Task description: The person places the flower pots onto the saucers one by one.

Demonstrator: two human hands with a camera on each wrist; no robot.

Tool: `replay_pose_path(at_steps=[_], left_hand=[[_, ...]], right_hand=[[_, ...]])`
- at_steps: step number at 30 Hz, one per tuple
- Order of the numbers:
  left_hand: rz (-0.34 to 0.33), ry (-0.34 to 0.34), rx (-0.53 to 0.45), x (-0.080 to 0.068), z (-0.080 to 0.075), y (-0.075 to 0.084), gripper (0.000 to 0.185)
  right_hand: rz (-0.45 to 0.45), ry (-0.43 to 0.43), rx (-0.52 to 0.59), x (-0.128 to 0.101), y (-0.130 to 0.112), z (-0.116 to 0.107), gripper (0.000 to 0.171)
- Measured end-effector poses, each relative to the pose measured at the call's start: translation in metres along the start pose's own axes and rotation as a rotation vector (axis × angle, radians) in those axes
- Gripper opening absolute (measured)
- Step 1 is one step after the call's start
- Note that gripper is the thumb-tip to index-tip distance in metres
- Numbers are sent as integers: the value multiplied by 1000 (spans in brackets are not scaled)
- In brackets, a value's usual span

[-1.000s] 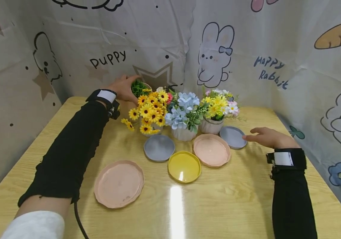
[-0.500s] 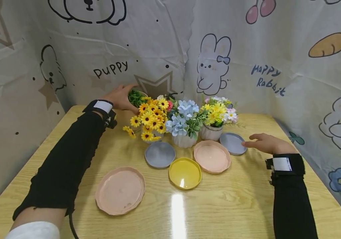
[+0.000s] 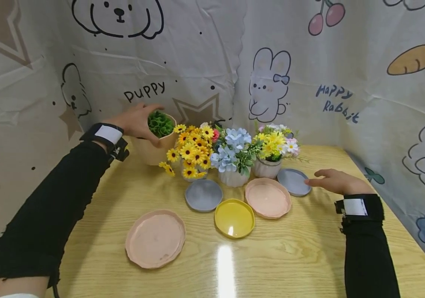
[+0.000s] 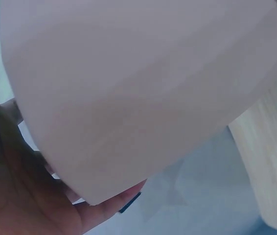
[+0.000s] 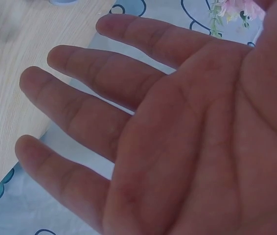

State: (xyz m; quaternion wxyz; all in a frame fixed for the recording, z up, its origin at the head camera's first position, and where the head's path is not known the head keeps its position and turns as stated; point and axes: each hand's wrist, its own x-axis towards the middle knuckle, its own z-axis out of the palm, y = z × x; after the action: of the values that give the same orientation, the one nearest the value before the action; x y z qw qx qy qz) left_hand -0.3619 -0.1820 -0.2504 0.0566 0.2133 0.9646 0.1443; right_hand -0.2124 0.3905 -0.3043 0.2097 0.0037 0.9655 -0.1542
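My left hand (image 3: 136, 121) grips the upper part of a beige flowerpot (image 3: 152, 152) with a green leafy plant (image 3: 160, 124) in it, at the back left. Up close in the left wrist view, the pot's smooth side (image 4: 138, 98) fills most of the picture, with fingers curled round its edge. My right hand (image 3: 337, 181) hovers at the right with its fingers spread, holding nothing. In the head view its fingertips overlap the rim of a grey-blue plate (image 3: 295, 183). The right wrist view shows the bare palm (image 5: 173, 147).
Pots of yellow daisies (image 3: 191, 151), blue hydrangeas (image 3: 231, 151) and mixed yellow flowers (image 3: 272, 142) stand in a row at the back. Before them lie a grey plate (image 3: 204, 195), a yellow plate (image 3: 234, 218) and two pink plates (image 3: 268, 198). A printed cloth (image 3: 205, 49) hangs behind the table.
My left hand has moved left with the beige pot, bringing it out from behind the daisies so more of it shows. The right hand has stayed nearly still. The head view has tilted up.
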Motion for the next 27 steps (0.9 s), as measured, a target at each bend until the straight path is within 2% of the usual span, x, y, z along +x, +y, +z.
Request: replay_pose_path(at_steps=[7,12,19,27], left_hand=[[8,-24,16,-29,-9,-4,123],[17,-22,24,-43,-15,-3,121],[88,9,52,-60,-17,10,122],[180,28,78,-93,-10,27,125]], right_hand=[[3,-8,-15,2,-1,4,95],[-14,-11,-20,3,-1,5,95],[-11,-5,-5,0,-2,1,95],[-1,-25,-24,3,-4,1,99]])
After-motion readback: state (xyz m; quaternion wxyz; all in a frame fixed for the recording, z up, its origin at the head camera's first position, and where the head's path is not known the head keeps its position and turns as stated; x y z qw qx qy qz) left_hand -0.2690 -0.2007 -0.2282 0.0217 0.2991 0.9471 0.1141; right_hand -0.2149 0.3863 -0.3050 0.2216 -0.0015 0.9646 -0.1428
